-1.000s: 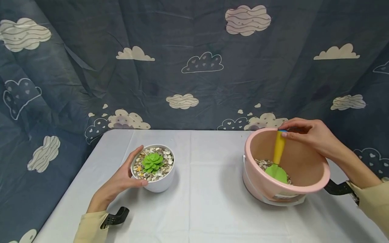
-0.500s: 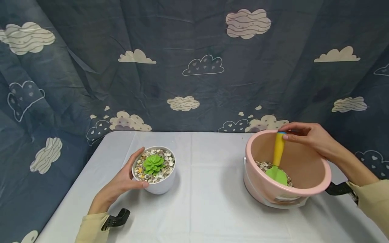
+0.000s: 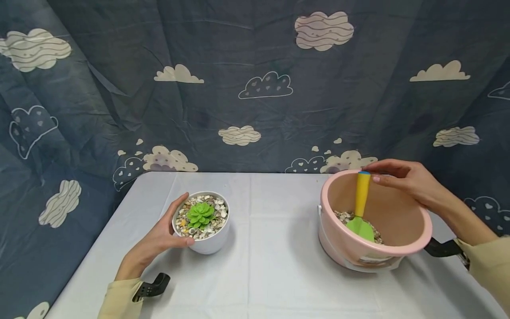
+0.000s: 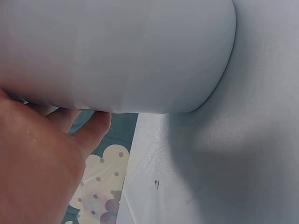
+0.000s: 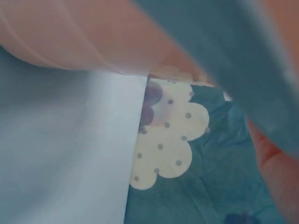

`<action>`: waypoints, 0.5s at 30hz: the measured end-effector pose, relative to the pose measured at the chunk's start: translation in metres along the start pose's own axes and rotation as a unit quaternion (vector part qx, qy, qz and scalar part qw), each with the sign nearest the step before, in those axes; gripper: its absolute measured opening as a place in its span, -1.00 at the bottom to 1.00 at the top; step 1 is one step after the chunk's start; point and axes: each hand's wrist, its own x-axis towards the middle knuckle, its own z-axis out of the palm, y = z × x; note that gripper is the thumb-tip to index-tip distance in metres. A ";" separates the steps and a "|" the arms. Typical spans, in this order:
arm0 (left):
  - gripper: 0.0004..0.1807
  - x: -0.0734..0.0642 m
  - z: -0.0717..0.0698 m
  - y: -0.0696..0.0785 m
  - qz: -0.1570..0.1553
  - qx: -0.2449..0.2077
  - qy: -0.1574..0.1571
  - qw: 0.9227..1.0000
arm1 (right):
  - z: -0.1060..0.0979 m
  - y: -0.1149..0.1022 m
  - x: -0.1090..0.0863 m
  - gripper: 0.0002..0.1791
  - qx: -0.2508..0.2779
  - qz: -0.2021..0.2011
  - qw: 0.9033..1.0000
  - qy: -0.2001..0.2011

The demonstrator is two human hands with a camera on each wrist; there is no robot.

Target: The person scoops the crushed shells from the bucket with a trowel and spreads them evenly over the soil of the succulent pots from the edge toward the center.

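My left hand (image 3: 159, 235) holds a small white plant pot (image 3: 211, 244) by its side, thumb at the near rim and fingers around the far side. A green artificial succulent (image 3: 200, 215) sits in the pot among pebbles (image 3: 218, 206). In the left wrist view the pot wall (image 4: 131, 56) fills the top, with fingertips along its lower edge. A toy trowel (image 3: 361, 195) with a yellow handle and green blade leans inside a pink bucket (image 3: 338, 252), its blade on pebbles. My right hand (image 3: 410, 179) is at the bucket's far rim, its thumb and fingers parted just beside the handle top.
A white cloth covers the table (image 3: 271, 274). Behind and to the left hangs a dark blue curtain (image 3: 223, 44) with a cloud print. The bucket's white handle (image 3: 360, 267) hangs down its front. A black strap (image 3: 442, 247) is on the right wrist.
The right thumb and fingers have let go of the trowel handle, which tilts slightly further left. The left hand and pot have kept their place.
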 end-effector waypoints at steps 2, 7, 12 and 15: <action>0.20 0.001 0.000 0.001 0.000 -0.002 -0.002 1.000 | -0.004 0.000 -0.003 -0.55 0.003 -0.004 1.000 0.004; 0.19 0.001 0.000 0.001 0.000 -0.006 -0.004 1.000 | -0.012 -0.002 -0.019 -0.58 -0.033 -0.023 0.999 0.031; 0.04 -0.002 -0.002 0.002 0.001 -0.016 -0.007 1.000 | -0.006 -0.020 -0.040 -0.56 -0.093 -0.024 0.993 0.075; -0.09 -0.004 -0.005 0.006 0.011 -0.005 -0.007 1.000 | 0.005 -0.038 -0.052 -0.52 -0.124 -0.022 0.989 0.079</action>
